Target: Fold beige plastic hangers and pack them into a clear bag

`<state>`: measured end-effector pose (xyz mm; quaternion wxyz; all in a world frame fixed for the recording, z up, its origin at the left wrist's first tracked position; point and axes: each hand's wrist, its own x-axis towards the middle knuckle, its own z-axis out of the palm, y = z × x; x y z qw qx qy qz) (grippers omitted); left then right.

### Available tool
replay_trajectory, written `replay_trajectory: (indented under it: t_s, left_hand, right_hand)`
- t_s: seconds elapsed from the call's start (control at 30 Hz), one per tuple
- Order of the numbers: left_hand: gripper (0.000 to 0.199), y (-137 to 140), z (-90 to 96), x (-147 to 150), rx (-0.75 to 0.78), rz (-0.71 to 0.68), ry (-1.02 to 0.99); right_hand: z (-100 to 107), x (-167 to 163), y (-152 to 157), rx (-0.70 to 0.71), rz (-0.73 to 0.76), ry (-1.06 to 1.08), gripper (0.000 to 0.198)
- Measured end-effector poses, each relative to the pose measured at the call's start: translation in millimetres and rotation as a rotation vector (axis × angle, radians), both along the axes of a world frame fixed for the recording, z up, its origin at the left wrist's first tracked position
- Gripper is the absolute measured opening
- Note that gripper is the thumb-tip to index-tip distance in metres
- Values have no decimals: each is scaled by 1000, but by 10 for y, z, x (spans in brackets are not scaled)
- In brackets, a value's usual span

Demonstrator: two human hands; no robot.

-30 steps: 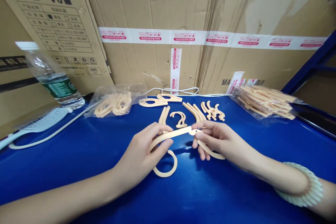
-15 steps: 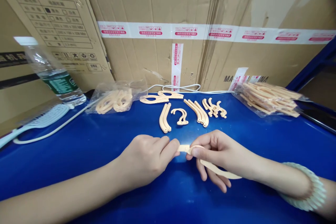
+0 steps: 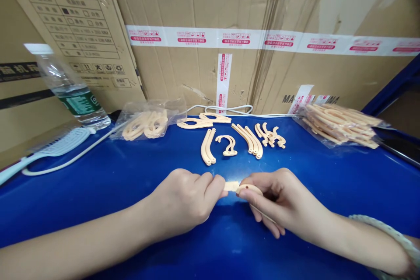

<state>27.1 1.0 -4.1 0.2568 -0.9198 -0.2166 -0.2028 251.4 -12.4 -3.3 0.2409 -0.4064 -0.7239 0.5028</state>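
Note:
My left hand is closed round a flat cream-coloured plastic hanger piece, most of it hidden in the fist. Between thumb and fingers, my right hand pinches a curved hanger arm with a small hole near its end. The two pieces meet end to end over the table; whether they are joined I cannot tell. Just beyond my hands lie a pair of hanger arms, a loose hook, several more arms and a group of small hooks.
On the blue table, two looped hanger frames lie at the back. A bag of pieces is left, a fuller bag right. A water bottle, hairbrush and white cable sit far left; cardboard stands behind.
My right hand has turned, so the arm's holed end now faces up and its long tail is mostly hidden behind the fingers. The view has shifted slightly; the left hand keeps its grip.

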Motion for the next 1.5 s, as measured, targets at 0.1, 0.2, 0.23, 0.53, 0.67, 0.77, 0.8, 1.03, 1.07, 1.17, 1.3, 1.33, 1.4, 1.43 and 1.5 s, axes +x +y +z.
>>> replay_trajectory:
  t_s: [0.1,0.2,0.23,0.53,0.67,0.77,0.8,1.03,1.07,1.17,1.3,1.33,1.4,1.43,1.5]
  left_hand:
    - [36,-3,15,7,-19,8,-5]
    - [37,-13,26,12,-42,22,1]
    - [37,-17,28,12,-49,23,4]
    - [39,-48,23,-3,-109,50,4]
    - [41,-4,-11,-18,-342,111,-94]
    - [41,28,11,-34,-535,123,-250]
    - [40,33,31,-39,-586,116,-308]
    - [33,103,131,-47,-1312,172,-853]
    - [34,122,130,-46,-1407,166,-934]
    - [36,163,125,-51,-1559,161,-1114]
    - [33,166,131,-87,-1575,159,-1222]
    - [32,164,131,-98,-1562,157,-1238]
    - [31,166,131,-118,-1544,163,-1272]
    - [30,168,130,-125,-1540,167,-1290]
    - [29,174,127,-130,-1543,173,-1321]
  right_hand:
    - [10,8,-10,81,-1,-29,39]
    - [12,8,-18,124,1,-44,39]
    - [11,5,-21,137,0,-47,39]
    - [29,0,-61,317,-18,-50,37]
    - [8,14,-103,664,49,-129,26]
    - [31,16,-86,725,28,-122,20]
    - [60,27,-58,707,-12,-103,20]
    - [391,492,470,1077,-452,-54,9]
    - [402,589,570,1125,-495,-72,9]
    - [339,813,832,1127,-440,-173,10]
    - [160,934,1027,1143,-284,-404,22]
    - [123,950,1054,1141,-263,-463,25]
    - [71,981,1093,1137,-248,-568,29]
    - [56,991,1105,1131,-238,-611,30]
    - [53,982,1098,1115,-207,-672,35]
